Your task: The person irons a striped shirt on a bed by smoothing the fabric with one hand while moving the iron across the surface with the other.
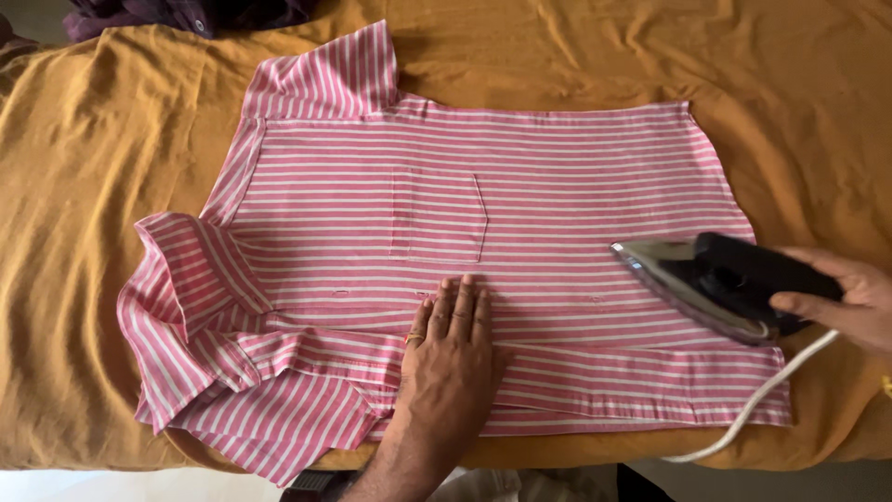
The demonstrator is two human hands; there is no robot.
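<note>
A pink and white striped shirt [557,186] lies spread flat on a mustard yellow cloth, collar to the left, chest pocket [437,216] facing up. My left hand [449,358] presses flat, fingers together, on the shirt's front placket near the lower edge. My right hand [850,297] grips the black handle of an electric iron [715,284]. The iron is tilted, its shiny soleplate lifted off the shirt's right side, tip pointing left. A white cord [757,404] trails from the iron down over the shirt's lower right corner.
The mustard yellow cloth [84,232] covers the whole work surface and is wrinkled at the left and back. A dark purple garment [186,14] lies bunched at the far left corner. The surface's near edge runs along the bottom of the view.
</note>
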